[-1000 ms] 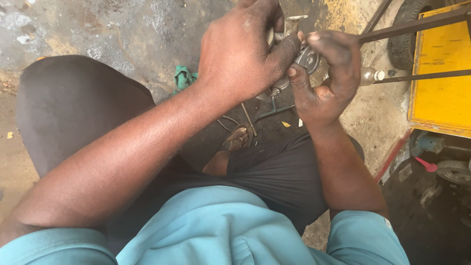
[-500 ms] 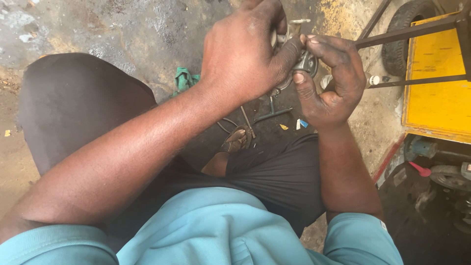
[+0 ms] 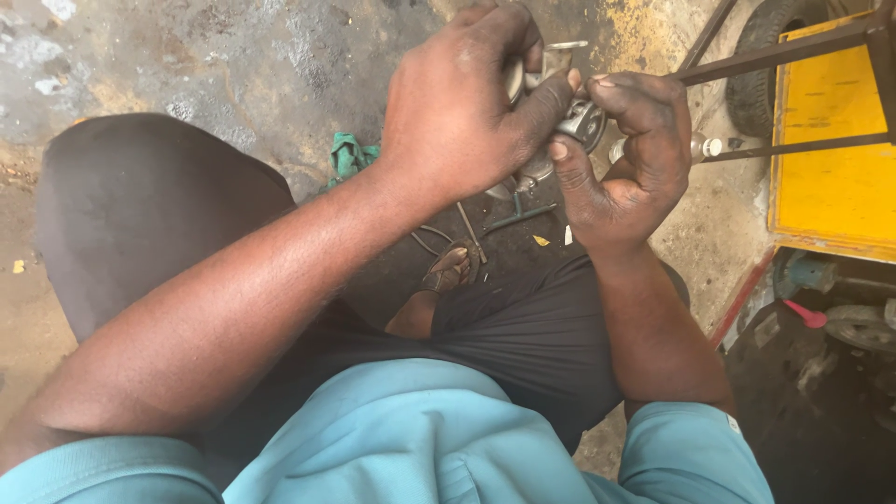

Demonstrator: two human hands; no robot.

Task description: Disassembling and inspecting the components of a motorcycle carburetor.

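Head view, what do you make of it?

— Both hands are up together over the knees, closed on one small grey metal part. The left hand wraps over its top and near side, thumb pressed across the front; the right hand curls around it from the right, fingers hooked over.

— Why so tight?

— My guess: the part is small and rounded, so one hand steadies while the other works it. Most of it is hidden behind the fingers.

— And around them?

— Concrete floor below, a green rag at far left, thin tools lying under the hands, a sandalled foot nearer, and a yellow cart with a dark metal frame at right.
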